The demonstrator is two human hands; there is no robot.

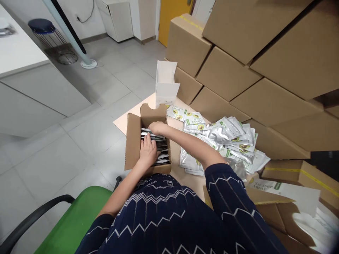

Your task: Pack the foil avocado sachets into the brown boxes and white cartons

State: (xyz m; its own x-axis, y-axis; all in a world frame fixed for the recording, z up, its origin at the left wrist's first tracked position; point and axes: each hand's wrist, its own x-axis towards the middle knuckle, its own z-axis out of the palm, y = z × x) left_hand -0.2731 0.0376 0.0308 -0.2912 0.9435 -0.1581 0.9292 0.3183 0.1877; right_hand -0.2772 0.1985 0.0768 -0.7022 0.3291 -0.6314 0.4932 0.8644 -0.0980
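Note:
A small brown cardboard box (pixel 132 148) stands open in front of my body, with a row of thin, flat packets (pixel 162 156) upright inside it. My left hand (pixel 148 151) lies over the packets on the left side, its fingers stretched out and touching their top edges. Towards the far end of the box, my right hand (pixel 158 128) reaches in with its fingers curled closed. What those fingers hold, if anything, is hidden. Right of the box, a loose pile of silver and white sachets (pixel 225 132) printed with avocados lies beneath and beyond my right forearm.
A white open carton (pixel 166 95) stands behind the box on the pale tabletop (pixel 135 114). Large cardboard boxes (pixel 230 72) are stacked at the right. An open carton (pixel 286 203) sits at the lower right. A green chair (pixel 76 215) is at my left.

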